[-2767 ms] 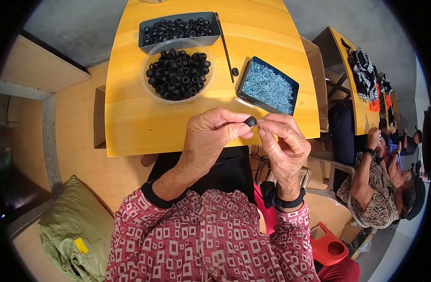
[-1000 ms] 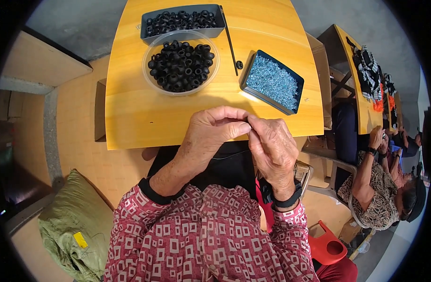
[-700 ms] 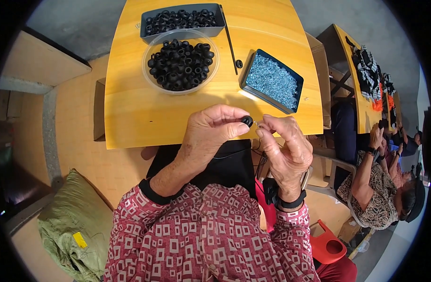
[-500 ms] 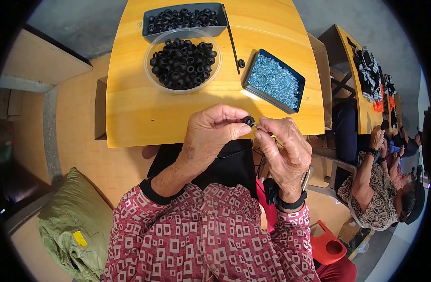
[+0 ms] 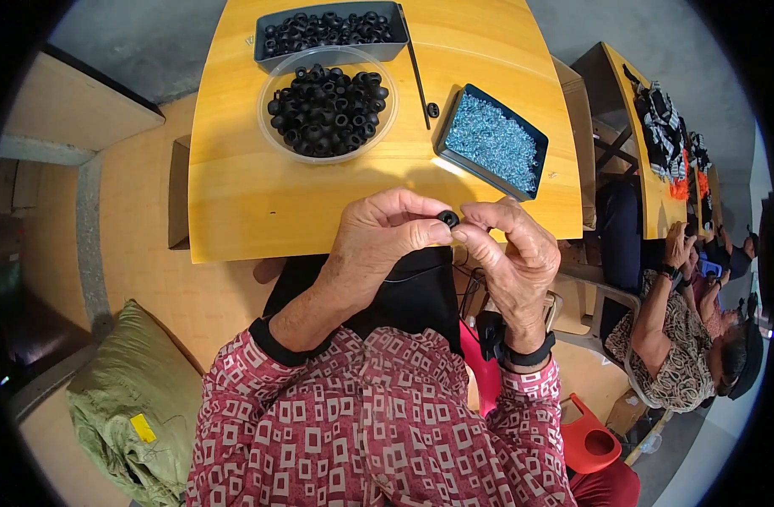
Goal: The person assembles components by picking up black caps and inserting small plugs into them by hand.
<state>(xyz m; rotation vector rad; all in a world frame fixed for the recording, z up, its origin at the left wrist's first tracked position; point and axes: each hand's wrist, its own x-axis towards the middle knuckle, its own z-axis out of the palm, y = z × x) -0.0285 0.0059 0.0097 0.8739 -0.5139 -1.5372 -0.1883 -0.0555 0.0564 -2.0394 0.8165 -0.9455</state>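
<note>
Between thumb and forefinger, my left hand (image 5: 366, 241) pinches a small round black hollow part (image 5: 448, 219), its opening facing up toward me. My right hand (image 5: 518, 253) has its thumb and forefinger closed together against the part's right side; whatever they hold there is hidden. Beyond my hands, a clear round tub (image 5: 263, 118) is heaped with similar black parts (image 5: 323, 110). Behind it a grey tray (image 5: 336, 58) holds more of them. To the right, a dark tray (image 5: 480, 171) is filled with small clear bluish pieces (image 5: 496, 139).
A thin black strip (image 5: 416, 72) and one loose black part (image 5: 433, 110) lie on the yellow table (image 5: 235, 211). A green sack (image 5: 133, 397) stands on the floor at left. At right are a red plastic stool (image 5: 588, 439) and another person (image 5: 670, 338) at a second table.
My right fingertips have come in against the black part, closing the small gap where a tiny shiny piece showed. My left hand has stayed almost in place.
</note>
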